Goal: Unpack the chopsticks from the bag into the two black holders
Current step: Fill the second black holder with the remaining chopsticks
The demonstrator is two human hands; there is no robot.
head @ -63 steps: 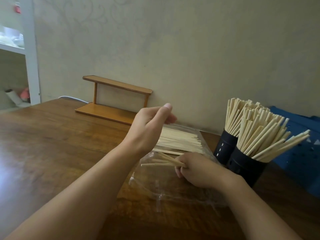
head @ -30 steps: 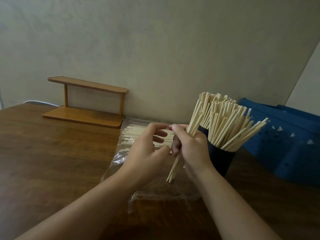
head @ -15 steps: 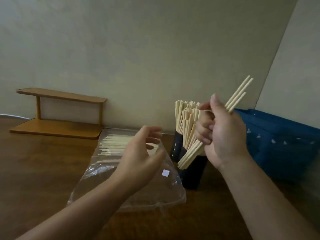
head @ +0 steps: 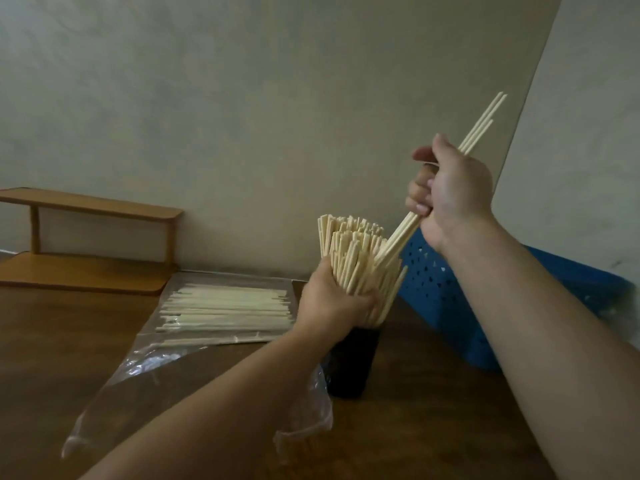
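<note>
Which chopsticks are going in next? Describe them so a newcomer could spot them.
Start at the black holder in front of the blue crate. Above it, the right hand grips a few chopsticks, tips down among the packed ones. Only these slant high above the bunch.

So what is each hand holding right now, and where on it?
Right hand grips a few chopsticks around mid-length. Left hand wraps the standing bundle just above the black holder.

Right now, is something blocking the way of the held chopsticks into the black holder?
Yes. The packed chopsticks already fill the black holder; the left hand grips them while the right hand wedges the held chopsticks in.
</note>
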